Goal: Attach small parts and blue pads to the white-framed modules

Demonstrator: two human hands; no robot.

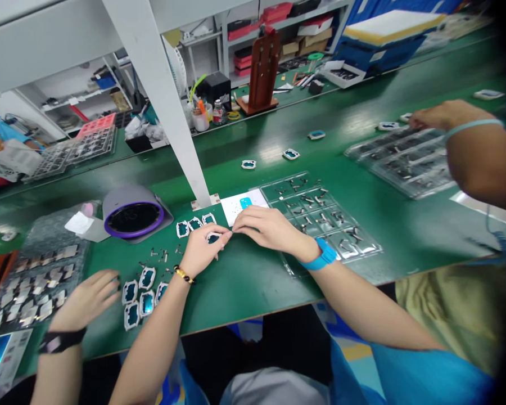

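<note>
Near the middle of the green bench, my left hand point(204, 247) is closed around a small white-rimmed part point(213, 238) with a blue-green face. My right hand point(265, 228), above a blue wristband, pinches at the left fingertips; whatever tiny item lies between its fingers is too small to make out. Just behind the hands lies a white sheet point(231, 211) with a blue patch and dark specks. Similar white-rimmed parts point(194, 224) stand in a row beyond my left hand. A clear compartment tray point(349, 226) with small metal pieces is right of my right hand.
A white post point(168, 101) rises behind the hands. A purple-rimmed round device point(135, 218) stands left. Another person's hand point(88, 298) is over the left bench, near more framed parts point(147, 302). Another person's arm point(480, 146) reaches over stacked trays point(405, 160) at right.
</note>
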